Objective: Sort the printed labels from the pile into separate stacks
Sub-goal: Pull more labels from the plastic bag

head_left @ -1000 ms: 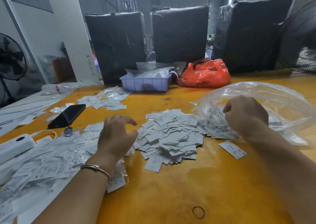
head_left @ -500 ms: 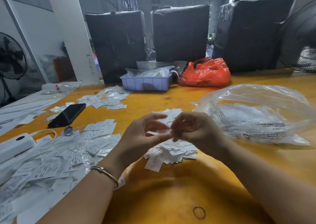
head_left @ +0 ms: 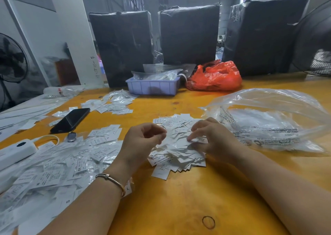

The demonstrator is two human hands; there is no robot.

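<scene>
Yellow-orange wooden worktable, one dark ring-shaped rubber band lying on its near part. Item, centre: loose pile of small white printed paper labels, size marks "XS" and "S" legible on the near-left slips; other print too small to read. Left hand, thin metal bangle at the wrist, raised at the pile's left edge, fingers curled with thumb and fingertips drawn together; whether a slip is pinched between them cannot be told. Right hand at the pile's right side, fingers bent down onto the top slips, touching them; a firm grasp cannot be confirmed. Item, near left: wide spread of white printed labels under clear plastic film, marks "XS", "S" and "L" readable. Item, far left of centre: smaller scatter of labels and clear wrappers. Item, right: large crumpled clear plastic bag with black warning print, seen reversed and not readable. Item, left: black smartphone, face up; white power strip near the left edge. Item, far centre: lavender plastic tray holding clear bags; just right of it, crumpled red-orange plastic bag. Behind, three tall bundles wrapped in black plastic.
</scene>
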